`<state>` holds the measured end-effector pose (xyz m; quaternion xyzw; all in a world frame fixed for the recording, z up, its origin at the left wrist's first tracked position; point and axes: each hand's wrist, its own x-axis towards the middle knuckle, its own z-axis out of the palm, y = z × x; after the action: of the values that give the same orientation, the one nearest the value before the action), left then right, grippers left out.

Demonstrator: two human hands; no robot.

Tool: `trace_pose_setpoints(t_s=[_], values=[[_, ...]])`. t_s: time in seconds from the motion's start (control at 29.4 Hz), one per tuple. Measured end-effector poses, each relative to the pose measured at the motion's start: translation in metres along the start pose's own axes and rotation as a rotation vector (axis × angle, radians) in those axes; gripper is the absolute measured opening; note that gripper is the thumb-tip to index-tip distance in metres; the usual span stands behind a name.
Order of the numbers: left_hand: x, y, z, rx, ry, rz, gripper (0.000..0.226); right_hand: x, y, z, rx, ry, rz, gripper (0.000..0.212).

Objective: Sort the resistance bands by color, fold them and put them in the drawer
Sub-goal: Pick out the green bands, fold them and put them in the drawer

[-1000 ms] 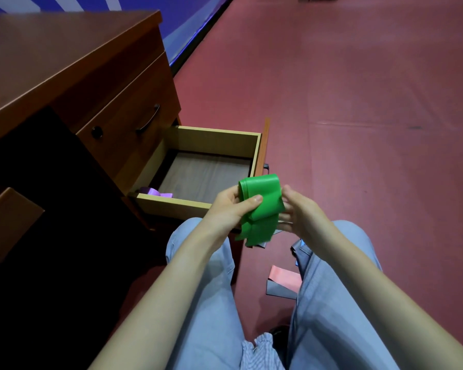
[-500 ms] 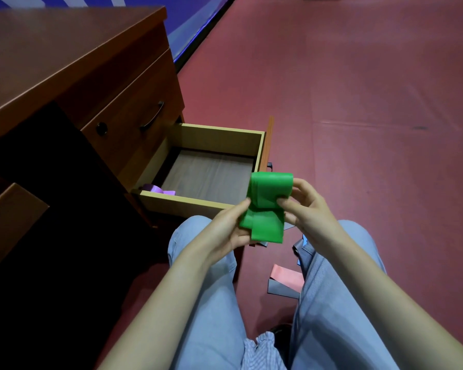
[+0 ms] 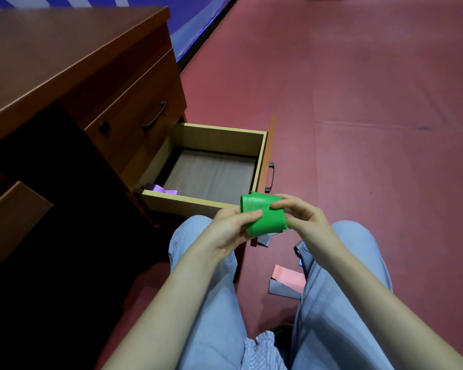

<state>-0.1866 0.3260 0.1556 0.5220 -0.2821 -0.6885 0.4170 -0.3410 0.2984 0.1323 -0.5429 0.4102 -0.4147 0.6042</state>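
Observation:
A folded green resistance band (image 3: 265, 217) is held between both hands above my knees, just in front of the open drawer (image 3: 198, 202). My left hand (image 3: 231, 231) grips its lower left part, thumb on top. My right hand (image 3: 301, 217) pinches its upper right edge. A purple band (image 3: 161, 188) lies in the drawer's near left corner. On the floor between my legs lie a pink band (image 3: 288, 276) and a grey band (image 3: 278, 288). Another grey band (image 3: 265, 239) shows just under the green one.
The brown wooden desk (image 3: 64, 62) stands at the left, with a shut drawer (image 3: 137, 113) above the open one. Red floor (image 3: 358, 102) stretches to the right and ahead. My legs in light blue trousers (image 3: 206, 303) fill the lower view.
The green band has been folded shorter and turned; its hanging end is now tucked up. Both hands have shifted slightly down and right of the drawer's front corner.

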Motion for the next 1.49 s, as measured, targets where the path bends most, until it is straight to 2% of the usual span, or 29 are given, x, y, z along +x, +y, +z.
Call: trace_pose_setpoints(t_s=[0.14,0.31,0.58,0.68,0.82,0.92,1.02,1.19,1.39,1.49], values=[[0.0,-0.003,0.001,-0.002,0.03,0.023,0.029,-0.003,-0.002,0.002,0.137,-0.009,0.087,0.051],[-0.005,-0.004,0.001,0.02,0.036,0.047,0.028,-0.002,-0.008,0.002,0.248,-0.001,0.108,0.043],[0.003,-0.005,-0.025,-0.078,0.109,0.119,0.025,0.024,-0.005,0.023,0.198,-0.074,0.112,0.04],[0.02,-0.007,-0.043,-0.183,0.15,0.107,0.027,0.046,0.002,0.036,0.209,-0.027,0.135,0.035],[0.044,-0.003,-0.066,-0.283,0.194,0.082,0.022,0.076,0.011,0.05,0.187,0.021,0.267,0.032],[0.072,0.006,-0.084,-0.402,0.234,0.098,0.02,0.105,0.024,0.062,0.154,-0.074,0.411,0.034],[0.102,0.01,-0.101,-0.456,0.293,0.105,0.022,0.134,0.039,0.077,0.074,-0.152,0.454,0.034],[0.146,0.027,-0.132,-0.341,0.403,0.087,0.019,0.196,0.061,0.099,0.002,-0.106,0.454,0.029],[0.207,0.048,-0.202,-0.117,0.642,0.082,0.037,0.283,0.102,0.139,-0.08,-0.171,0.453,0.031],[0.232,0.061,-0.241,0.017,0.747,0.047,0.035,0.331,0.124,0.171,-0.08,-0.205,0.49,0.034]])
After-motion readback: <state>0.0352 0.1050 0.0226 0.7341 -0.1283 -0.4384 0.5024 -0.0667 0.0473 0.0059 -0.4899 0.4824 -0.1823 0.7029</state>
